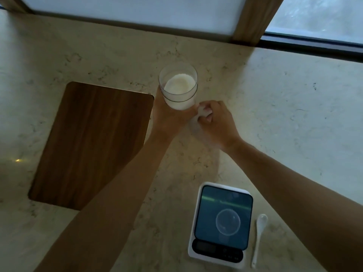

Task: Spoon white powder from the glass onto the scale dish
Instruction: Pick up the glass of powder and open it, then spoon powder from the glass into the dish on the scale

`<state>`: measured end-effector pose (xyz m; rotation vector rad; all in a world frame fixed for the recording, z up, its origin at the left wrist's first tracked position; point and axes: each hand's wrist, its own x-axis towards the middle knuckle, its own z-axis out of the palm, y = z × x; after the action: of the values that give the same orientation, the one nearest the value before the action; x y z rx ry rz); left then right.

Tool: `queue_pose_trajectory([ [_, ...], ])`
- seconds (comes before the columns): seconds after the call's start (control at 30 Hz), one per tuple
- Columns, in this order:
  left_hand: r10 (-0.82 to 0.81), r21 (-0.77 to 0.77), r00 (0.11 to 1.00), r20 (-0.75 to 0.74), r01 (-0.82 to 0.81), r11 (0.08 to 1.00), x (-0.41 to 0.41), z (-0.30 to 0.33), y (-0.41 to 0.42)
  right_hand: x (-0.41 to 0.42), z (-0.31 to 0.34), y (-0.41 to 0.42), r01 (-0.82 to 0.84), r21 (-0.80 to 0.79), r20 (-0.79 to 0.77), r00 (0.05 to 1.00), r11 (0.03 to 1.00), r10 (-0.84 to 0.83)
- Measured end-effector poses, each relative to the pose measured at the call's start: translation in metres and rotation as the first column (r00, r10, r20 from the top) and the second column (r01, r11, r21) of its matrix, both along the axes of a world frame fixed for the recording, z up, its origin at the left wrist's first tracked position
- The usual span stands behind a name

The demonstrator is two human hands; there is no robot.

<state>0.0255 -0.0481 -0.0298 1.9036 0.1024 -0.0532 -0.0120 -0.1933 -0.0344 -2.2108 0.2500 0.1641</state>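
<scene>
Home kitchen, by the look of it. Pale marbled stone countertop [275, 107] runs to a window [318, 18] with a wood frame at the far edge; a dark wooden cutting board [90, 142] lies at left. A small digital kitchen scale [222, 222] and a white spoon [260, 236] sit near right.

Marble counter [275, 114], wooden board [92, 144], scale [220, 224], spoon [259, 238]
</scene>
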Motion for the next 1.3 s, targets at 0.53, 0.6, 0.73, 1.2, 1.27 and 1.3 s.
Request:
queue_pose_trajectory([
  [0.53,-0.177,-0.089,0.984,-0.012,0.175,0.981,-0.153,0.045,0.032,-0.155,0.043,-0.086,0.244,-0.136,-0.069,0.964,0.960,-0.255],
  [0.6,-0.187,-0.072,0.982,-0.009,0.186,0.980,-0.171,0.047,0.036,-0.177,0.042,-0.090,0.210,-0.132,-0.116,0.967,0.969,-0.225],
  [0.73,-0.180,0.004,0.984,-0.004,0.180,0.984,-0.204,0.053,0.040,-0.216,0.040,-0.088,0.230,-0.112,-0.142,0.959,0.967,-0.244],
  [1.2,-0.150,0.055,0.976,-0.157,0.161,0.985,-0.294,0.057,0.052,-0.342,0.011,-0.054,0.285,-0.325,-0.321,0.864,0.902,-0.389],
  [1.27,-0.170,0.037,0.965,-0.200,0.181,0.983,-0.297,0.058,0.053,-0.340,0.011,-0.052,0.278,-0.330,-0.326,0.863,0.902,-0.385],
  [1.3,-0.178,0.035,0.962,-0.208,0.189,0.981,-0.300,0.059,0.053,-0.340,0.012,-0.051,0.275,-0.328,-0.333,0.862,0.904,-0.383],
])
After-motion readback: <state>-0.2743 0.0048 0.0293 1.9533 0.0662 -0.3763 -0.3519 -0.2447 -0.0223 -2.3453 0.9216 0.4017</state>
